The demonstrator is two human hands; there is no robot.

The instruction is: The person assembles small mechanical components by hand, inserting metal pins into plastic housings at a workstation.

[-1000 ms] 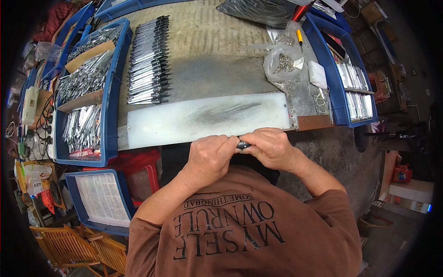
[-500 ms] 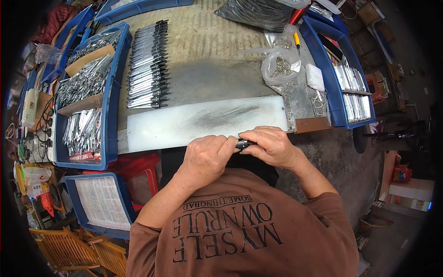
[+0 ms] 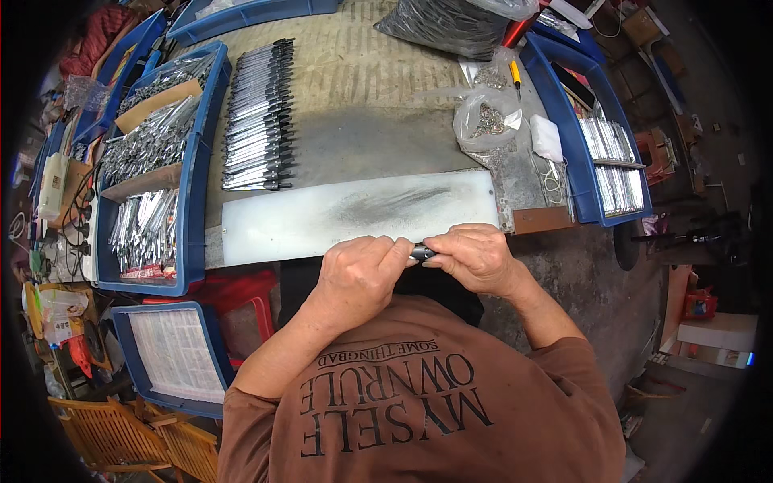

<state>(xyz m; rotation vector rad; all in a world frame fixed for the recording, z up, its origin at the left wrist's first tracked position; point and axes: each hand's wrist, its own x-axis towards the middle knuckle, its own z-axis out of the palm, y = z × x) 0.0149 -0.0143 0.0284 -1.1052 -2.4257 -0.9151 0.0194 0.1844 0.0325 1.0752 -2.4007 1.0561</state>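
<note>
Cylinder [image 3: 421, 253], dark, rounded and glossy, sits between the two hands at the near edge of the board; only a short middle section shows, so its full length cannot be told. The left hand [image 3: 358, 274] closes on the left side, thumb and forefinger pinching, the other fingers curled; the right hand [image 3: 475, 256] pinches the right side between thumb and bent forefinger, its remaining fingers partly hidden.

Handling, by judgement: light, stiff, unlikely to bend; the smooth surface may slip under dry fingertips; take hold close to both ends, keeping the two grips in line; risk of breakage appears low, though the material cannot be confirmed.

Beyond the hands lies the white board [image 3: 282, 225], long, flat and apparently plastic, its middle smudged dark; whether the hands touch it cannot be told. To the left, the blue bin [image 3: 196, 217], hard-walled, contains loose shiny rods [image 3: 153, 145] with cardboard dividers; to the right, another blue tray [image 3: 590, 205] contains flat silvery strips [image 3: 618, 189].

Farther up the worn, stained table [image 3: 346, 133], slim bright rods with black ends [image 3: 258, 121] lie side by side in a column; opposite, a thin, crumpled clear bag [image 3: 464, 126] holds small metal bits; past it lies a yellow-handled screwdriver [image 3: 515, 74]; farthest, a bulging plastic sack [image 3: 439, 30] shows dark contents.
</note>
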